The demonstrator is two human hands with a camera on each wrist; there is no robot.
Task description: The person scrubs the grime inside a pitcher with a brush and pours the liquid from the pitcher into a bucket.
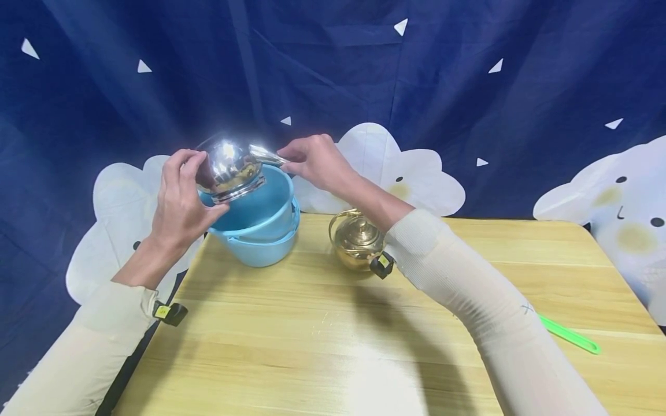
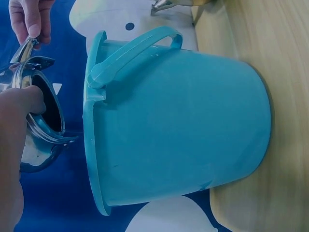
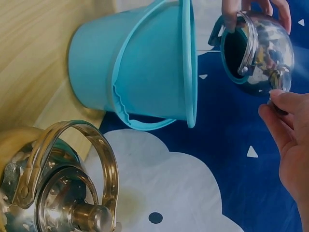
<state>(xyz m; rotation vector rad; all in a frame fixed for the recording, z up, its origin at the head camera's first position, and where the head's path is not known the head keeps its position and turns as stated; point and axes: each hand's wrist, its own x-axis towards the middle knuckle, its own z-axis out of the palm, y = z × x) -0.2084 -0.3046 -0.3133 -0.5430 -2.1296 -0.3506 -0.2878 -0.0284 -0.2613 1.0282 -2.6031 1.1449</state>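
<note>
A shiny silver kettle (image 1: 229, 164) is held tipped over a light blue bucket (image 1: 260, 252), its opening facing down toward the bucket. My left hand (image 1: 179, 199) grips the kettle's body and rim, the thumb at the edge of the opening in the left wrist view. With thumb and fingers my right hand (image 1: 319, 162) pinches the tip of the spout (image 3: 280, 79). The dark inside of the kettle (image 3: 258, 53) shows in both wrist views; no lid is on it. What lies in the bucket is hidden.
A gold kettle (image 1: 356, 240) with its lid on stands right of the bucket, under my right forearm. A green strip-like object (image 1: 569, 334) lies at the table's right, partly behind my sleeve. Behind the wooden table (image 1: 291, 346) hangs a blue curtain (image 1: 333, 63).
</note>
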